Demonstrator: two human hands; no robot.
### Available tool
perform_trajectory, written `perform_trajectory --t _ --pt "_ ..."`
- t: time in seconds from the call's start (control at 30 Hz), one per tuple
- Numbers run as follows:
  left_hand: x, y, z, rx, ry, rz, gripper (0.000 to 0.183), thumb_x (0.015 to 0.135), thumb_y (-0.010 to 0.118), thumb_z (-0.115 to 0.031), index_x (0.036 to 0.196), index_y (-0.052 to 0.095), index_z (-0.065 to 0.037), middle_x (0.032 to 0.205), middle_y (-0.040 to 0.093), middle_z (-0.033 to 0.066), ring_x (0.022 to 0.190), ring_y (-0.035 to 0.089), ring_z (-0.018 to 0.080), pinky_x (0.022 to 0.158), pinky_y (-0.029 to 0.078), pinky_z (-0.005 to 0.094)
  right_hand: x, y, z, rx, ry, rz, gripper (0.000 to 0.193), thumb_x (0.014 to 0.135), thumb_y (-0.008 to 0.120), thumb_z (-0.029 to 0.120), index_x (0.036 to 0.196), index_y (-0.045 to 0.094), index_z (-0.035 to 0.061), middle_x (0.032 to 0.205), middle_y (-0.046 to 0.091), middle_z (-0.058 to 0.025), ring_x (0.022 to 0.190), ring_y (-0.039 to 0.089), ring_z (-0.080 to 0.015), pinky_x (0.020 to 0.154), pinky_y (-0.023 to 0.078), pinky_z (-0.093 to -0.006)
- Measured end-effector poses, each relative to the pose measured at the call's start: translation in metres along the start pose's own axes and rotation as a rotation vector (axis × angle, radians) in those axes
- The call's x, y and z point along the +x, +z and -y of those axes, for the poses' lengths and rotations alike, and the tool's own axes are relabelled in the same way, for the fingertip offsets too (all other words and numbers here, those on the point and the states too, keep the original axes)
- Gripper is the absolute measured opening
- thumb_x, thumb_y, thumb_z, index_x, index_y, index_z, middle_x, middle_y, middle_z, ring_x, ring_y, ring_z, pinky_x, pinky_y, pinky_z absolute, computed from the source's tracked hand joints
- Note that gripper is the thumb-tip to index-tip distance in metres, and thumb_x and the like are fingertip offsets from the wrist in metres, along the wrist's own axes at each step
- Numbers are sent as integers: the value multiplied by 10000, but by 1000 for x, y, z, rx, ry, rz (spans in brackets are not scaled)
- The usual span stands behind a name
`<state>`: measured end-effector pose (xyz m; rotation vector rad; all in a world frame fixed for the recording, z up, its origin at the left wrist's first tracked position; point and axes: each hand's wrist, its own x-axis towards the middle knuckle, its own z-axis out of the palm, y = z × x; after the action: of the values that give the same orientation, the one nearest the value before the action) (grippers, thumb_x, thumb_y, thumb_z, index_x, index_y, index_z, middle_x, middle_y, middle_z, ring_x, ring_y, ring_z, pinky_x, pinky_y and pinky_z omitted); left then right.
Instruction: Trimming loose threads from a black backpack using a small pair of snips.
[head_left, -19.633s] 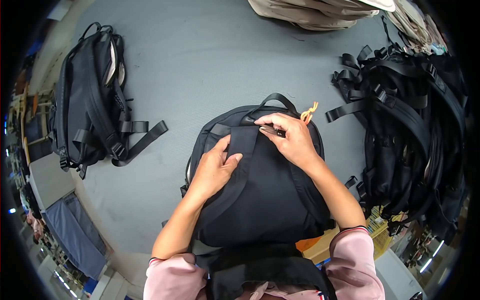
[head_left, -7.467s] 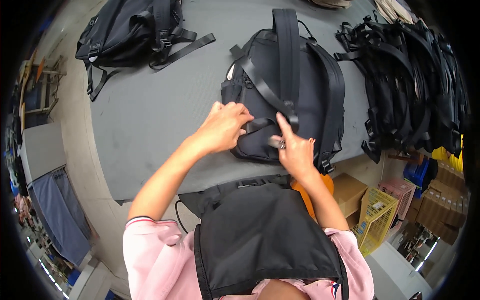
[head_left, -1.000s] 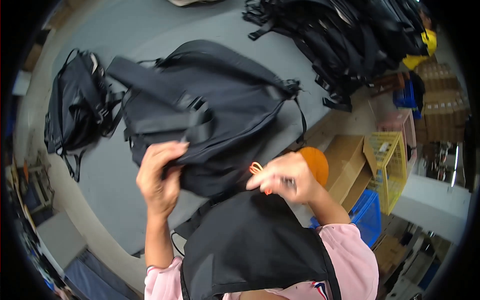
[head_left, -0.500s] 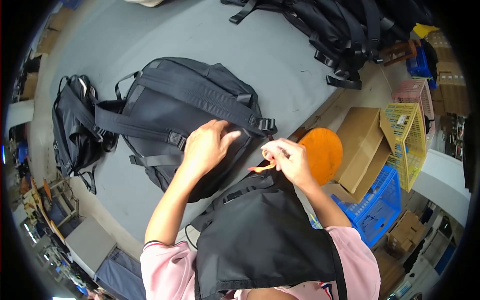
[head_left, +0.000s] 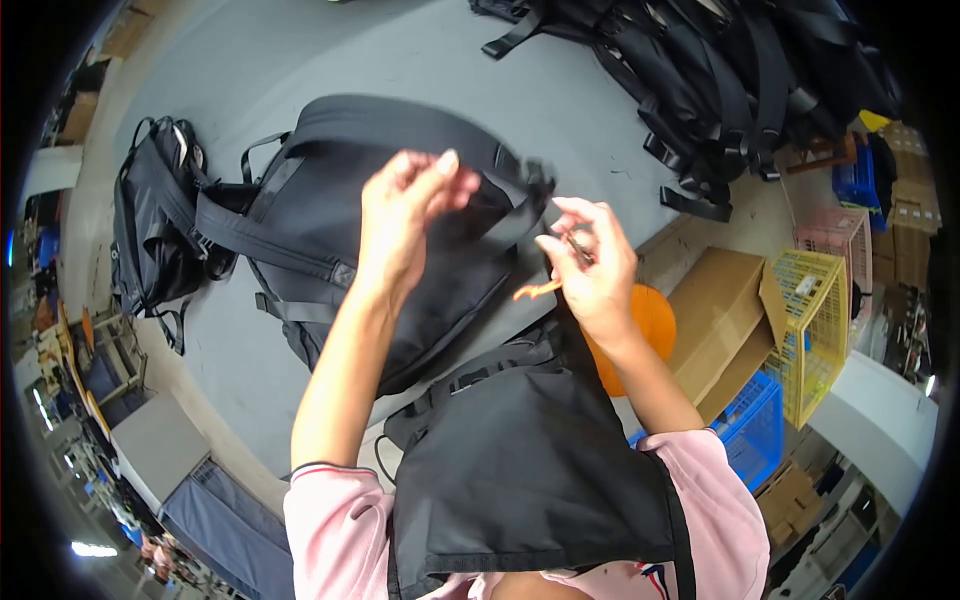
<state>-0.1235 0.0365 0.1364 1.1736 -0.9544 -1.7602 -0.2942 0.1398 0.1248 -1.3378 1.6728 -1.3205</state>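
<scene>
The left grip (head_left: 402, 215) has moved up over the black backpack (head_left: 318, 212) on the worktop (head_left: 590, 140), half-curled, hold unclear; the right grip (head_left: 597, 268) clasps a small tool (head_left: 579, 248). Probably soft, light, best lifted by its strap (head_left: 265, 246).

Black backpack (head_left: 320, 222), orange cord (head_left: 538, 291), grey table (head_left: 400, 60)

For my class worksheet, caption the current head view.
Left hand over a black backpack on a grey table, right hand holding a small dark object and orange cord.
</scene>
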Motion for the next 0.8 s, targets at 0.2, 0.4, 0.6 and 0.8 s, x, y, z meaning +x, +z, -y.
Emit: perform_trajectory --t 0.2,0.4,0.6,0.8 --pt "50 -26 9 1102 263 302 338 778 588 -5 1116 591 1 1165 603 142 1123 564 268 952 441 361 -3 3 -42 65 131 306 89 874 596 57 940 597 -3 849 605 -81 577 627 -140 551 484 -256" --pt "35 -6 31 1485 479 559 483 689 759 -238 1136 637 -102 1282 510 70 1291 371 241 1052 251 420 -11 11 -60 113 313 382 202 864 628 111 990 546 -24 865 642 -115 600 647 -150 555 503 -256" --pt "53 8 33 1501 480 763 384 682 752 -250 1022 672 -91 1086 555 35 1071 487 225 950 338 384 -18 16 -63 330 663 370 367 783 733 153 1028 492 24 917 633 -89 682 639 -110 631 519 -260" --pt "59 -6 38 1397 694 816 303 735 706 -243 982 672 -73 967 581 51 932 557 250 848 439 375 -26 31 -63 692 717 245 504 725 731 -27 1132 439 32 1004 504 -56 856 545 -100 800 484 -264"
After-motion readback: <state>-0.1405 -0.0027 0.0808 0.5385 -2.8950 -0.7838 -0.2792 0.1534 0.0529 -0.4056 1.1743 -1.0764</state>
